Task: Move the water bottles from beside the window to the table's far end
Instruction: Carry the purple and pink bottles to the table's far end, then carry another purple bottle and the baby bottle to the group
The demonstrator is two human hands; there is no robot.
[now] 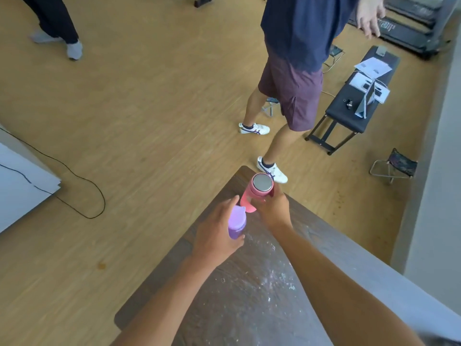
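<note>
Because both arms reach out toward the far corner of the bench, each hand carries one bottle to the same spot, so the pair can be set down together. At about 10 o'clock from the middle of the bench top, the left hand wraps the purple bottle from its left side; its grip is clenched round the body, thumb up by the lid and fingertips curling under the right edge. The bottle looks upright, and whether its base touches the bench is hidden by the hand. Just beside it, toward 1 o'clock, the right hand holds the pink bottle, which has a silver cap facing up. That grip is also closed on the body, from the near right side, below the cap. This bottle stands nearest the tip of the corner at 12 o'clock, close to the edge, so I judge a careless release could tip it off. Further right, at 2 o'clock on the floor, another person stands near a black padded stand with papers on it.
</note>
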